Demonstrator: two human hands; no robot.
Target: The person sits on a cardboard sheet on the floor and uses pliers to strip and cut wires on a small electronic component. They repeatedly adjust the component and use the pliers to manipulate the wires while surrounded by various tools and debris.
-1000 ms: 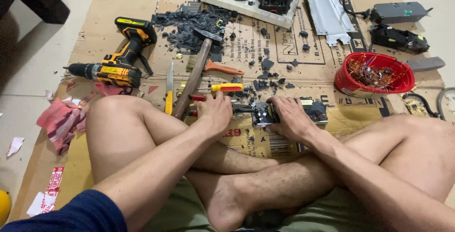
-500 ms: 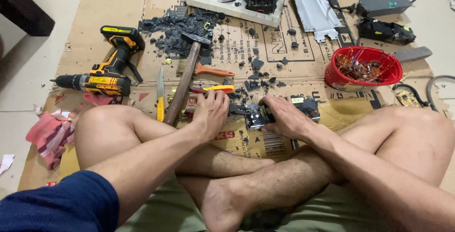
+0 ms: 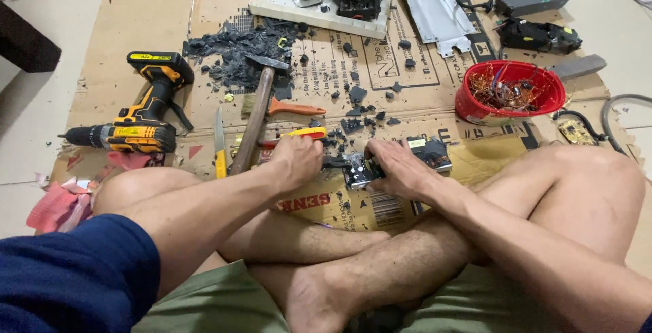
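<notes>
Head view: flattened cardboard (image 3: 136, 27) covers the floor, its left part bare beyond the yellow drill (image 3: 139, 119). Hammer (image 3: 255, 119) lies beside the left hand (image 3: 299, 160), closed on a yellow-handled tool (image 3: 302, 133). Right hand (image 3: 397, 170) grips a small black part (image 3: 360, 173) (near the cardboard's front edge).
</notes>
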